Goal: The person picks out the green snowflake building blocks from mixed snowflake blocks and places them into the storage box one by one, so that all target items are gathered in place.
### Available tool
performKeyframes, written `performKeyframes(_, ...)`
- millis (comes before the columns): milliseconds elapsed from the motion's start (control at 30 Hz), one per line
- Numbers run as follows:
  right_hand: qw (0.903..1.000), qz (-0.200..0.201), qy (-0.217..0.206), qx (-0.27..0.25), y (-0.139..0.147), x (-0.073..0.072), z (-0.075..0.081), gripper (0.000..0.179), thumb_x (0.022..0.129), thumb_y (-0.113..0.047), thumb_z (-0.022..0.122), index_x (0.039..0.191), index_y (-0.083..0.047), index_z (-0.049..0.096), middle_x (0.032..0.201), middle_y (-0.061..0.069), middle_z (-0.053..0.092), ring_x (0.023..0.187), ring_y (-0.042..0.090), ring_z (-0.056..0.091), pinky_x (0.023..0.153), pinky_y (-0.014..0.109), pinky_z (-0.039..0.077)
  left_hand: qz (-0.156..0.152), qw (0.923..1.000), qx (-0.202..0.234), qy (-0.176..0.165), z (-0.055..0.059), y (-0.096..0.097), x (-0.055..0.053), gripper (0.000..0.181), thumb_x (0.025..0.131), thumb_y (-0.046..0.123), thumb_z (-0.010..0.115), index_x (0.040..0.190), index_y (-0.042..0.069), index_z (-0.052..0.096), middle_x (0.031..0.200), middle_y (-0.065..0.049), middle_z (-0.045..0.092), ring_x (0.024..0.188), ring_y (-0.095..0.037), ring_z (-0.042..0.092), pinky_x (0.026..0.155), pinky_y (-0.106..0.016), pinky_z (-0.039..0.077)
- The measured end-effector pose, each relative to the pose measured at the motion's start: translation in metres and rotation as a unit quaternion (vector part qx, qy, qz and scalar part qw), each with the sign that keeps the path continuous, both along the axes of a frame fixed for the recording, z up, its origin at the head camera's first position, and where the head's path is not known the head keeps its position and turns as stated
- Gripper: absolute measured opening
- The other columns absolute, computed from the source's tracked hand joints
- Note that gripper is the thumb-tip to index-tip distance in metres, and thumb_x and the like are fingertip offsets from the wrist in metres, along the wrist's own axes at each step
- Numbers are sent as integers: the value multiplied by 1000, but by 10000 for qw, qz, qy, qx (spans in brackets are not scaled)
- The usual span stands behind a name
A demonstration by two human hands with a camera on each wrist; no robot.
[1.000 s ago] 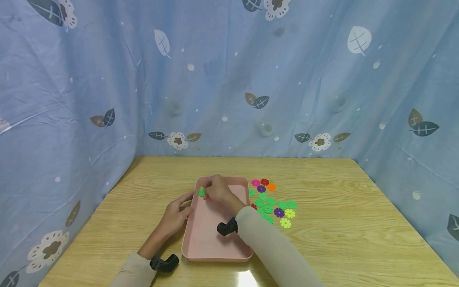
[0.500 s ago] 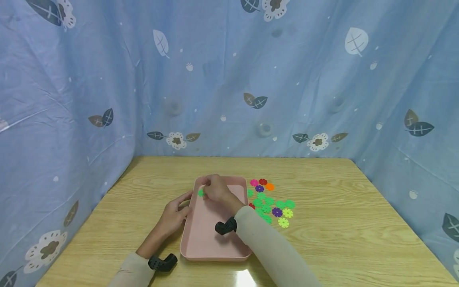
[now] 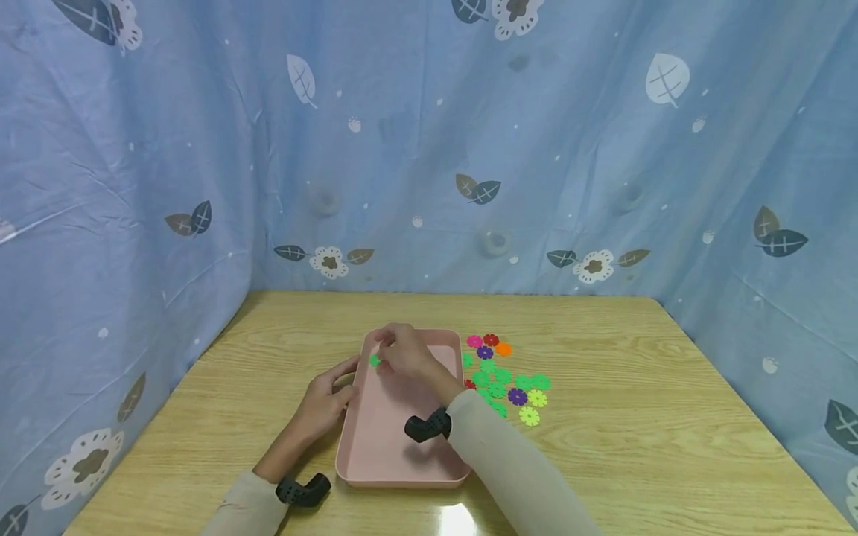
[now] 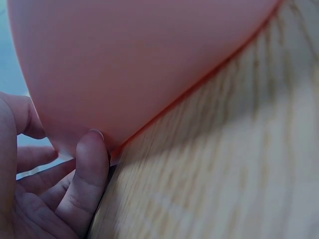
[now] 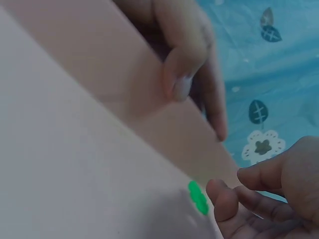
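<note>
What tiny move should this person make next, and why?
Probably lift the right hand out toward the loose flower-shaped pieces beside the tray. A green piece is already inside, near the far-left corner, and the right hand's fingers appear to pinch nothing.

A small curtained-off booth, home or studio unclear: blue cloth (image 3: 415, 141) with a leaf-and-flower print hangs around three sides of a wood-grain surface (image 3: 643, 402)
</note>
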State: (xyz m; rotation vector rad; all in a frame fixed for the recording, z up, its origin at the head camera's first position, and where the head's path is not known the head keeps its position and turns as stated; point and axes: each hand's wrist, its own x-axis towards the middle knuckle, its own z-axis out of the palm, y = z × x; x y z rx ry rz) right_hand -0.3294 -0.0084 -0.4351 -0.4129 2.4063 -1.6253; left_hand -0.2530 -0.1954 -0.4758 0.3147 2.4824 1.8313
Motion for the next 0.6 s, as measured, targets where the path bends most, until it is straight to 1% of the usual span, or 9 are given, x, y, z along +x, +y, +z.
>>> performKeyframes(167, 9999, 11, 91, -72, 5, 8, 8, 29, 96, 0, 60, 124, -3, 66, 106, 9, 62, 84, 30, 71, 64, 36, 59, 19, 10000, 25, 7, -1, 1, -1, 57, 98, 5, 52, 154, 6, 42, 149, -24, 50, 114, -37, 67, 70, -36, 62)
performKeyframes(267, 9998, 38, 192, -64, 8, 13, 12, 30, 96, -3, 63, 125, -5, 67, 107, 8, 63, 89, 34, 71, 66, 39, 59, 32, 10000, -47, 73, -2, 0, -2, 57, 98, 5, 52, 154, 6, 42, 151, -23, 48, 116, -38, 66, 71, -35, 61)
performKeyframes(433, 9990, 53, 389, -225, 16, 20, 16, 31, 95, -6, 65, 126, -6, 67, 110, 8, 66, 93, 41, 68, 71, 45, 59, 139, 9997, -182, 128, -3, 2, -1, 57, 98, 5, 53, 154, 8, 44, 151, -21, 48, 120, -40, 64, 74, -35, 61)
performKeyframes(500, 9981, 43, 495, -351, 21, 22, 18, 31, 95, -5, 65, 126, -4, 67, 110, 10, 66, 95, 42, 66, 71, 46, 59, 177, 9995, -229, 150, -2, 2, -1, 57, 97, 5, 53, 154, 8, 44, 151, -21, 49, 122, -41, 62, 75, -35, 61)
performKeyframes(600, 9963, -68, 561, -641, 28, 26, 24, 32, 94, -1, 64, 126, -2, 66, 110, 17, 67, 97, 45, 64, 68, 42, 57, 196, 9992, -289, 183, -1, 3, -1, 57, 98, 6, 53, 154, 8, 43, 150, -21, 49, 122, -42, 62, 77, -36, 61)
